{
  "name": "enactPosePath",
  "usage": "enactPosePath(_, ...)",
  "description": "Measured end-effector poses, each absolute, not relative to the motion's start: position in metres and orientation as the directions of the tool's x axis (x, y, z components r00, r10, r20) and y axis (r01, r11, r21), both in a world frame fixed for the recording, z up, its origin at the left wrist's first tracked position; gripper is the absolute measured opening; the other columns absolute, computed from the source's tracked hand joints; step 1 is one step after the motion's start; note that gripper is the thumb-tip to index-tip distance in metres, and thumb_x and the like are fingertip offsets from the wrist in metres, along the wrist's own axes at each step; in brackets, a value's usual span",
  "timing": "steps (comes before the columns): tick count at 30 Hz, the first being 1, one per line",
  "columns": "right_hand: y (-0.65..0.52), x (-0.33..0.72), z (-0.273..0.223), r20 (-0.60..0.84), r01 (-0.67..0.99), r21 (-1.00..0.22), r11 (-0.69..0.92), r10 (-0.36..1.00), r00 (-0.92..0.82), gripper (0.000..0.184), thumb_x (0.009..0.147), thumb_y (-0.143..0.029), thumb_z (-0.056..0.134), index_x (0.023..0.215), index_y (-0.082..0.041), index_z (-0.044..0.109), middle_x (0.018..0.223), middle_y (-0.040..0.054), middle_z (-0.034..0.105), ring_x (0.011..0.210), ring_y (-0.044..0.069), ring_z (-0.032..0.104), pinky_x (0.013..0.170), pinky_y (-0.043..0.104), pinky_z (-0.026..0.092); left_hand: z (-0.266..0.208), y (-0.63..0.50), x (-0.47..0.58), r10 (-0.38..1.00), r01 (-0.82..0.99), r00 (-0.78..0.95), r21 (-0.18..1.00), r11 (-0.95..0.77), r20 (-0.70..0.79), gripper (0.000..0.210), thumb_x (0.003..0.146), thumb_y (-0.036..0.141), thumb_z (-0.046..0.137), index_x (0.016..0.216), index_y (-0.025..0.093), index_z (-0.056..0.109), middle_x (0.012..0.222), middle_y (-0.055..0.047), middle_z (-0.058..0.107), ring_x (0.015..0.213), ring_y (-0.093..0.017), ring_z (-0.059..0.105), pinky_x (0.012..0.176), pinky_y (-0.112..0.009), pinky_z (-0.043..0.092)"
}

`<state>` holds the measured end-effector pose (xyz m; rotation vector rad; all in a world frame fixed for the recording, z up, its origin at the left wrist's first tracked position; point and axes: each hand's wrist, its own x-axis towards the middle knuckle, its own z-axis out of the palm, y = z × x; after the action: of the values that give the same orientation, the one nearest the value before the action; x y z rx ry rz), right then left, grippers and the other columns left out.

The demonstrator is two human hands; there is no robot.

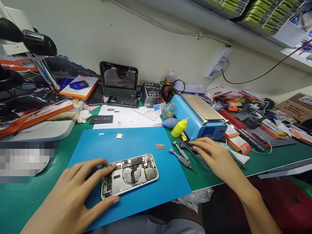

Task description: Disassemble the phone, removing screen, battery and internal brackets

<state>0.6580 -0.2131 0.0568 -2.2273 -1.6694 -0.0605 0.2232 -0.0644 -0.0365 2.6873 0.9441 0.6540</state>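
Your left hand (74,190) pinches the opened, pale-rimmed rectangular phone (131,175) across its edges; your right hand (215,156) reaches slim dark tools (187,148), its grip unclear.

Opened phone (130,175) is laid on the blue mat (146,199), innards exposed, its left end spanned by the left hand (80,185), thumb at the near edge. Right hand (216,159) is held over tools off the mat's right edge; contact can't be confirmed. Two grey screwdrivers (179,157) are placed along that same mat edge. Thin metal strip (160,146) is left on the mat's right part. Black battery (101,119) is set just beyond the mat's far edge, leftward. Yellow bottle (179,129) and blue machine (187,112) are parked past the mat's far right corner.
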Motion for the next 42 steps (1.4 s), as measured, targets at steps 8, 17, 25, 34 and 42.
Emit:
enactPosePath(8,-0.201,0.655,0.048,0.246,0.986,-0.064,-0.155,0.955,0.166,0.040,0.112,-0.046,0.049,0.114,-0.027,0.084,0.119,0.0059,0.084,0.105,0.027,0.081,0.070,0.035,0.060,-0.036,-0.064,0.226,0.631,0.535,0.692,0.337,-0.775,0.350,0.060,0.100,0.073,0.074,0.152,0.046,0.066,0.150,-0.005,0.068,0.129,-0.038,0.066,0.102,-0.050,0.056)
enactPosePath(17,-0.200,0.646,0.040,0.389,0.977,0.015,-0.212,0.901,0.189,0.035,0.115,-0.044,0.045,0.117,-0.023,0.074,0.109,0.0078,0.084,0.082,0.023,0.081,0.054,0.030,0.049,-0.033,-0.065,0.228,0.621,0.527,0.682,0.329,-0.783,0.387,0.058,0.101,0.071,0.075,0.152,0.047,0.066,0.148,-0.003,0.071,0.127,-0.036,0.067,0.100,-0.048,0.056)
enactPosePath(25,-0.209,0.639,0.049,0.450,0.971,-0.002,-0.240,0.867,0.215,0.050,0.118,-0.056,0.036,0.125,-0.020,0.071,0.091,0.0089,0.082,0.064,0.024,0.075,0.051,0.032,0.045,-0.024,-0.064,0.233,0.604,0.505,0.665,0.331,-0.797,0.440,0.058,0.100,0.072,0.075,0.151,0.044,0.067,0.142,-0.002,0.074,0.119,-0.034,0.071,0.093,-0.045,0.058)
enactPosePath(34,-0.201,0.642,0.046,0.388,0.964,-0.049,-0.263,0.884,0.261,0.050,0.113,-0.062,0.043,0.113,-0.025,0.077,0.092,0.0068,0.082,0.071,0.025,0.078,0.051,0.032,0.049,-0.020,-0.068,0.231,0.656,0.524,0.660,0.401,-0.751,0.367,0.056,0.099,0.067,0.079,0.150,0.045,0.068,0.146,-0.002,0.071,0.125,-0.035,0.068,0.098,-0.046,0.059)
enactPosePath(42,-0.199,0.647,0.040,0.301,0.961,-0.061,-0.270,0.913,0.275,0.037,0.110,-0.053,0.051,0.111,-0.029,0.080,0.114,0.0048,0.084,0.098,0.028,0.082,0.058,0.032,0.054,-0.017,-0.069,0.230,0.666,0.527,0.671,0.422,-0.738,0.327,0.057,0.099,0.065,0.080,0.151,0.045,0.067,0.148,-0.004,0.069,0.127,-0.036,0.066,0.099,-0.048,0.059)
